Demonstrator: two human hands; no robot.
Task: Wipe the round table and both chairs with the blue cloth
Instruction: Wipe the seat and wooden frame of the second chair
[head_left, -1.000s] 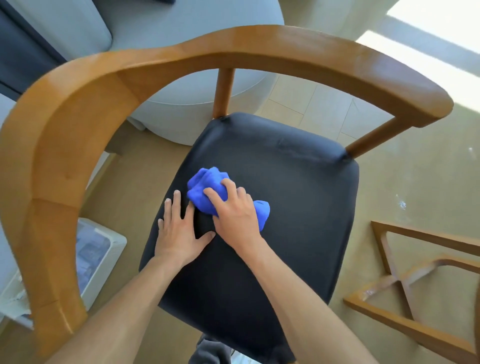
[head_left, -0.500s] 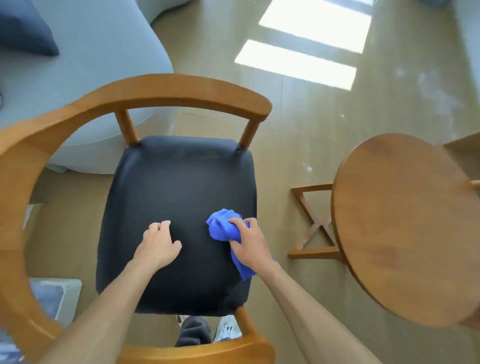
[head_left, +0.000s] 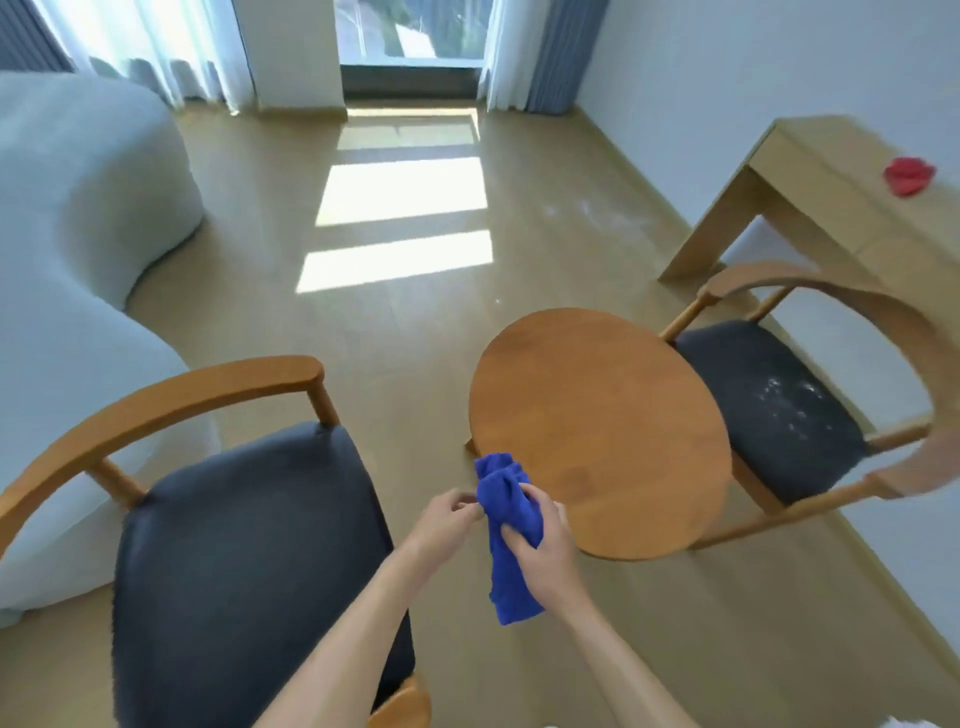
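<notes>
The right hand (head_left: 545, 545) grips the bunched blue cloth (head_left: 506, 525) in midair while the left hand (head_left: 447, 522) pinches its edge.

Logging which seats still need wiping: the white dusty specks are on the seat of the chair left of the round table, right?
No. In the head view the white specks lie on the right chair, beyond the round table; the left chair shows none.

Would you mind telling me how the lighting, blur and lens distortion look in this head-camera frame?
Head view: sunlight through the window casts bright, overexposed patches on the wooden floor; the wide-angle lens bows the edges; the far wooden chair with dark seat and the pale wooden desk smear with motion blur; the blue cloth and round wooden table stay fairly sharp.
</notes>
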